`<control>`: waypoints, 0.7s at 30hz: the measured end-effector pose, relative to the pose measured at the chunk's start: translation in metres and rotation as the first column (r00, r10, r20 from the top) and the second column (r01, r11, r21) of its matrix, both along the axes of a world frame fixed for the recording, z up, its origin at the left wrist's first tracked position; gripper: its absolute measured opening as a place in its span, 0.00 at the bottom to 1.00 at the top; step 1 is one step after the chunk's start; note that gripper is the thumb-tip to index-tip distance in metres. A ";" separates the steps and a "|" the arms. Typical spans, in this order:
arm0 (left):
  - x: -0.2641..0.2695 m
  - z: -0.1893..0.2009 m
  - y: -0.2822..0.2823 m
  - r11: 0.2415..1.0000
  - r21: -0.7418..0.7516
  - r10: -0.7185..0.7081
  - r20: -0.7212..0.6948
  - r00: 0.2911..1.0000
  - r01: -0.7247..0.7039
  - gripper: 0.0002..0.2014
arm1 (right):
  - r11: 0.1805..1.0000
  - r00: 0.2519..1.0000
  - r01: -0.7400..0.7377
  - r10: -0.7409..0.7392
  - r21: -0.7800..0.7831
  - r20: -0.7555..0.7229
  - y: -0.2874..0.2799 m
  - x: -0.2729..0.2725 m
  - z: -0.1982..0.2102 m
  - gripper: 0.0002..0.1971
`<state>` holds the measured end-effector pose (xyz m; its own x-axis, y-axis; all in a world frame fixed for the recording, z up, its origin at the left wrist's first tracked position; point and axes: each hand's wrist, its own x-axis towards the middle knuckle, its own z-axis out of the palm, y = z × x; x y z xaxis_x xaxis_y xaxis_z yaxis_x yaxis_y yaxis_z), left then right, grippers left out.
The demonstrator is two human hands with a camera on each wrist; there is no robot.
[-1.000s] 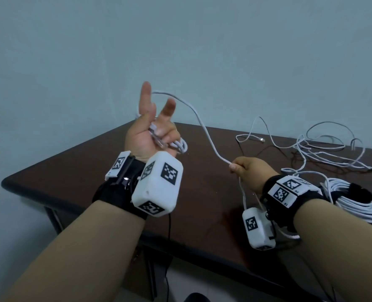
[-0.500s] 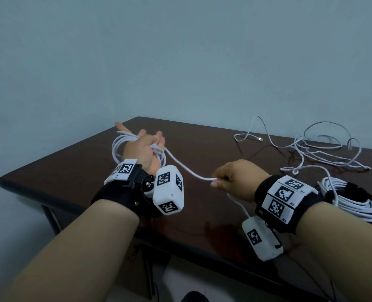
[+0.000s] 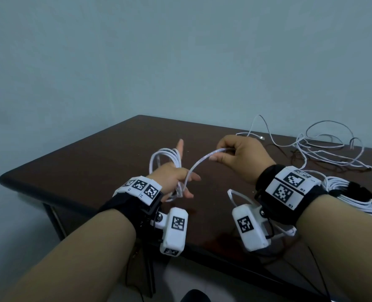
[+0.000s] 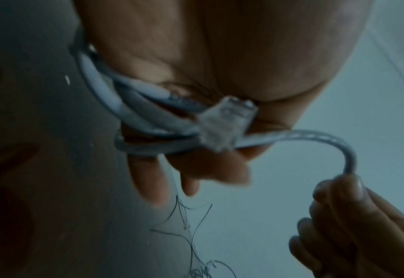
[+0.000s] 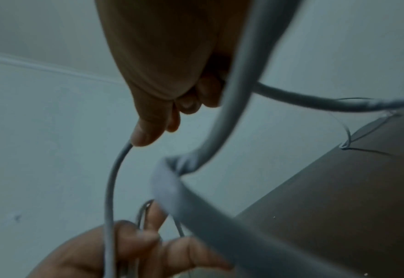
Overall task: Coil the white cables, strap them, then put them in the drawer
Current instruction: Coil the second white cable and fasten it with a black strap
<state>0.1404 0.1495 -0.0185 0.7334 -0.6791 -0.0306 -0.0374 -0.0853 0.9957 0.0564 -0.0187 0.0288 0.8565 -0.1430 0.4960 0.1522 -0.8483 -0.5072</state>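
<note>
My left hand [image 3: 177, 178] hovers over the dark table with loops of a white cable [image 3: 165, 155] wound round it. Its fingers point forward, and the thumb holds the cable's clear plug [image 3: 179, 192] against the palm. The left wrist view shows that plug [image 4: 227, 122] and the loops lying across the palm. To the right and slightly higher, my right hand [image 3: 221, 153] pinches the same cable between thumb and forefinger. A short arc of cable [image 3: 199, 163] runs from there down to the left hand. In the right wrist view, the pinched strand [image 5: 109, 188] drops toward the left hand [image 5: 134, 244].
A loose tangle of white cable [image 3: 324, 153] sprawls at the back right of the brown table [image 3: 93, 171]. Behind my right wrist lies a coiled white bundle with a black strap [image 3: 355, 199]. A plain wall rises behind the table.
My left hand dropped from raised to just above the table, with cable loops now round it. My right hand rose and moved left, bringing the cable close to the left hand.
</note>
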 end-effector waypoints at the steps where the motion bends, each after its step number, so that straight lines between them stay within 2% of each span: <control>1: -0.003 -0.002 -0.001 0.999 -0.002 -0.051 -0.023 0.998 0.050 0.41 | 0.999 1.000 0.020 -0.021 0.037 0.010 -0.002 0.001 0.001 0.11; 2: -0.005 -0.001 -0.002 0.996 0.012 -0.083 -0.038 0.996 0.084 0.30 | 0.997 0.999 0.037 -0.038 0.064 0.007 -0.004 0.002 0.000 0.13; 3: -0.007 0.001 -0.003 0.993 0.025 -0.111 -0.053 0.992 0.112 0.24 | 0.995 0.999 0.052 -0.052 0.081 -0.003 -0.005 0.003 -0.001 0.13; 6: -0.006 -0.002 -0.002 0.965 -0.023 -0.261 -0.062 0.963 0.260 0.38 | 0.986 0.995 0.099 -0.095 0.137 -0.033 -0.010 0.005 -0.007 0.14; 7: -0.005 -0.003 -0.001 0.947 -0.054 -0.319 -0.053 0.946 0.317 0.39 | 0.979 0.994 0.110 -0.105 0.174 -0.039 -0.011 0.006 -0.009 0.14; 8: -0.004 -0.004 0.000 0.928 -0.070 -0.370 -0.044 0.928 0.367 0.34 | 0.970 0.993 0.115 -0.110 0.213 -0.038 -0.013 0.007 -0.010 0.15; 10: -0.006 -0.003 0.000 0.897 -0.123 -0.432 -0.041 0.901 0.425 0.19 | 0.951 0.991 0.134 -0.129 0.279 -0.036 -0.016 0.009 -0.011 0.16; 13: -0.009 -0.001 0.000 0.855 -0.294 -0.475 -0.112 0.873 0.428 0.16 | 0.918 0.990 0.141 -0.136 0.370 -0.040 -0.019 0.012 -0.011 0.18; 15: -0.012 0.004 0.001 0.791 -0.414 -0.538 -0.120 0.834 0.451 0.13 | 0.888 0.995 0.096 -0.087 0.450 -0.043 -0.019 0.013 -0.013 0.19; 17: -0.014 0.008 0.000 0.686 -0.529 -0.630 -0.089 0.771 0.499 0.09 | 0.845 0.999 0.037 -0.025 0.533 -0.029 -0.015 0.013 -0.019 0.16; 21: -0.017 0.020 -0.006 0.487 -0.718 -0.724 -0.013 0.689 0.498 0.12 | 0.805 0.997 0.031 0.014 0.593 -0.072 -0.005 0.014 -0.030 0.16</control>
